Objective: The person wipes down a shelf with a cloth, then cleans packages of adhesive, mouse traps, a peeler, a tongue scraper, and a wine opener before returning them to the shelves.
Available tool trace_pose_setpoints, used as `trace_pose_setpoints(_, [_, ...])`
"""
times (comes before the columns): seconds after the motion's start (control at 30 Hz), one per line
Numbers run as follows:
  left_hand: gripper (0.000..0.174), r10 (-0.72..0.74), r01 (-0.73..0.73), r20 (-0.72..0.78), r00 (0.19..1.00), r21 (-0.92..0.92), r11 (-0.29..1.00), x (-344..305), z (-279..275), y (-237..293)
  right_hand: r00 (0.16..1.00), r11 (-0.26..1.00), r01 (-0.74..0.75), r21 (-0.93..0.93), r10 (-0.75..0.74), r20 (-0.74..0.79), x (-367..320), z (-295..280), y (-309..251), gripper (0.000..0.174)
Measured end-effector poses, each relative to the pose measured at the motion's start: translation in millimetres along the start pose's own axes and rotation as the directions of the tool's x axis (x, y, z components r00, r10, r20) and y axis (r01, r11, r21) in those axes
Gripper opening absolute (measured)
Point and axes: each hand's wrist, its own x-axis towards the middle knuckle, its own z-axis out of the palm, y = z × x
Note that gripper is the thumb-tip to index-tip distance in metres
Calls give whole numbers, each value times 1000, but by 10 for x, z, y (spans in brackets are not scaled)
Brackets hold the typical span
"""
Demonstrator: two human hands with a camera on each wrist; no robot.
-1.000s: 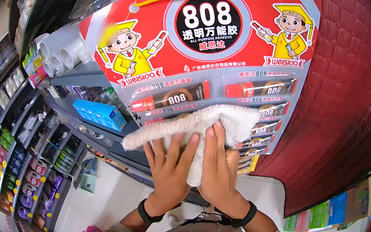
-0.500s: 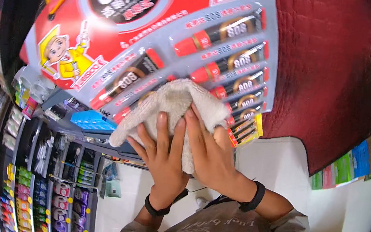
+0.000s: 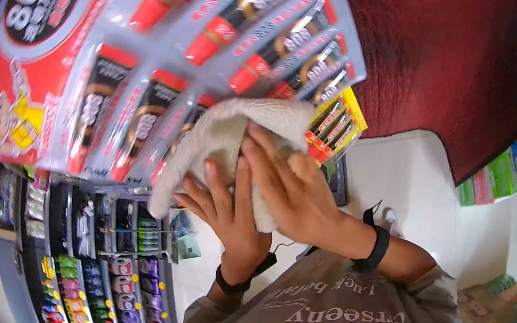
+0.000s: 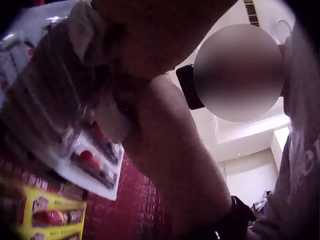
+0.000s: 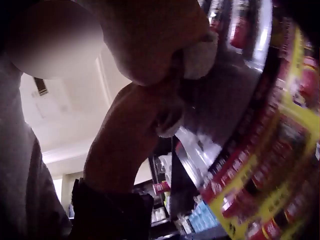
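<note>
Pressing towel [image 3: 223,133] to glue card [image 3: 90,39], left hand [image 3: 225,213], right hand [image 3: 287,189] flat.

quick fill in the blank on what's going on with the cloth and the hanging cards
1. The left hand and right hand both press a cloth onto the big card numbered ____.
2. The small card beside the cloth is ____.
3. The band on the right wrist is ____.
Missing words: 808; yellow; black
</note>
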Motion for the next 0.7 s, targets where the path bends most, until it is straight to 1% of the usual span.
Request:
trace_pose_setpoints(0.07, [51, -6, 7, 43, 999, -34, 999, 63, -91, -55, 989, 995, 93, 38, -87, -123, 87, -8, -26, 44])
trace_pose_setpoints(0.1, [52, -15, 16, 23, 1000, -30, 999, 124, -156, -72, 975, 988, 142, 58, -130, -178, 167, -9, -69, 41])
trace_pose_setpoints(0.17, [55, -13, 12, -57, 998, -13, 1000, 274, -212, -15, 964, 989, 149, 12, -143, -223, 283, -47, -117, 40])
trace_pose_setpoints(0.2, [56, -12, 11, -77, 997, -5, 1000, 313, -209, 11, 956, 987, 159, -15, -157, -248, 323, -72, -126, 41])
trace_pose_setpoints(0.23, [56, -13, 12, -59, 998, -20, 1000, 333, -219, 29, 953, 990, 142, 16, -132, -274, 314, -47, -126, 42])
trace_pose_setpoints(0.33, [54, 14, -14, -46, 999, 14, 1000, 152, -20, 59, 980, 996, 86, 10, -83, -183, 16, 55, 16, 44])
trace_pose_setpoints(0.37, [52, 12, -12, 51, 999, -5, 1000, 81, -7, 111, 988, 998, 64, 3, -63, -142, -105, 63, 61, 45])
trace_pose_setpoints(0.43, [48, 5, -5, 136, 991, 2, 1000, -131, 51, 199, 999, 1000, 11, -28, -12, -35, -338, 13, 127, 48])
trace_pose_setpoints(0.53, [51, 24, -8, -98, 995, 160, 987, -159, 180, 167, 984, 1000, 23, -5, -23, -174, -245, 74, 62, 44])
trace_pose_setpoints(0.57, [42, 108, -113, 34, 994, 373, 921, -24, 66, 248, 982, 999, 38, 22, -33, -185, -185, 86, 7, 44])
trace_pose_setpoints(0.6, [40, 118, -87, -73, 990, 336, 938, 93, 9, 261, 980, 997, 53, 48, -43, -196, -127, 98, -49, 44])
trace_pose_setpoints(0.67, [43, 115, -74, -84, 990, 385, 920, 232, -3, 342, 962, 998, 59, 27, -50, -268, 63, 59, -122, 43])
trace_pose_setpoints(0.7, [44, 114, -68, -90, 989, 409, 910, 301, -8, 383, 959, 998, 56, 24, -47, -280, 60, 55, -93, 42])
